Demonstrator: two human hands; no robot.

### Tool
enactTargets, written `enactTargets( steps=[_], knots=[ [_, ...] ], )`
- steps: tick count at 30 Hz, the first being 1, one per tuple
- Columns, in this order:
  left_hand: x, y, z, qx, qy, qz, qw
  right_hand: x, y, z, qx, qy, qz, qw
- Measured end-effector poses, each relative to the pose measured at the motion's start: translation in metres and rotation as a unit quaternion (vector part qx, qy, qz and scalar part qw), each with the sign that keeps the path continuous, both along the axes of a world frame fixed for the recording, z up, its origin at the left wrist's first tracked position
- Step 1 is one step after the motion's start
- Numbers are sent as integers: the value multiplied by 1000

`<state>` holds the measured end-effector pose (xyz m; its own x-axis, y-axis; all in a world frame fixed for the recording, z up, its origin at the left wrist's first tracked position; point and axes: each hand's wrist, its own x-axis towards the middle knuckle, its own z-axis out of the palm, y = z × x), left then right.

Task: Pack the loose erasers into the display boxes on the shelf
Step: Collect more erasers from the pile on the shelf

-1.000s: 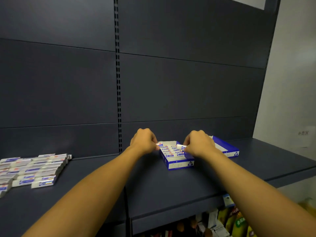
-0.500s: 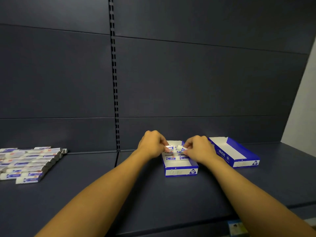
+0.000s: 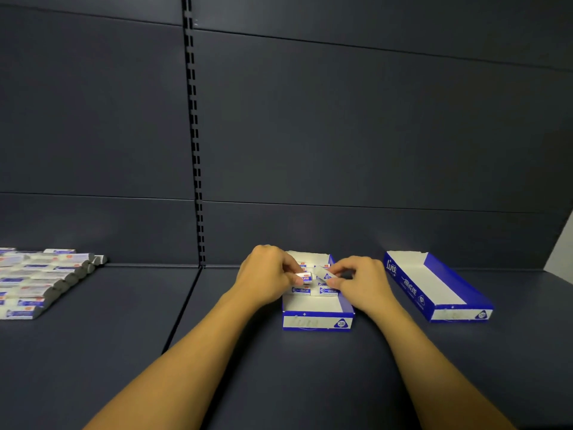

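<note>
A blue and white display box (image 3: 317,321) stands on the dark shelf (image 3: 279,367) at the centre, with several erasers lying in its far half and bare white floor in its near half. Over that box my left hand (image 3: 266,276) pinches one eraser (image 3: 305,278). My right hand (image 3: 362,282) pinches another eraser (image 3: 324,272), tilted, just right of it. A second display box (image 3: 440,287) lies to the right with nothing inside. Loose erasers (image 3: 40,277) lie in rows at the far left of the shelf.
The dark back panel (image 3: 341,135) rises right behind the boxes, with a slotted upright (image 3: 195,150) in it. A seam (image 3: 183,308) splits the shelf between the eraser pile and the centre box. A pale wall (image 3: 561,252) shows at the right edge.
The view has swung down and left, so the boxes sit more to the right. Both hands stay over the centre box, each with an eraser; the right one now holds its eraser tilted.
</note>
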<state>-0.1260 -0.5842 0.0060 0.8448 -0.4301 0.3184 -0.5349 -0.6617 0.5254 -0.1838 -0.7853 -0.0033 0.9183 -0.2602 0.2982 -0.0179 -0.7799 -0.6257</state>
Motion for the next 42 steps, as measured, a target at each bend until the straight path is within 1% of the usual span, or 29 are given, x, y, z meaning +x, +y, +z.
enactTargets(
  steps=[5, 9, 18, 23, 30, 35, 42],
  knots=[
    [-5, -10, -6, 46, -34, 10, 998, 3, -1, -4, 14, -18, 13, 1000],
    [-4, -8, -11, 66, -27, 29, 997, 3, -3, -7, -32, 3, 16, 999],
    [-9, -7, -10, 84, -21, 40, 995, 1, -3, -6, -75, 21, 35, 996],
    [-12, -14, -8, 117, -30, 41, 992, -3, -3, -2, -91, 39, 38, 994],
    [-11, -16, -9, 127, -29, 31, 991, -5, -1, 1, -116, 63, 36, 991],
    [-12, -16, -7, 144, -41, 31, 988, -5, 2, 2, -157, 78, 26, 984],
    [-11, -15, -8, 130, -35, 53, 989, -4, 6, 6, -191, 103, 29, 976]
  ],
)
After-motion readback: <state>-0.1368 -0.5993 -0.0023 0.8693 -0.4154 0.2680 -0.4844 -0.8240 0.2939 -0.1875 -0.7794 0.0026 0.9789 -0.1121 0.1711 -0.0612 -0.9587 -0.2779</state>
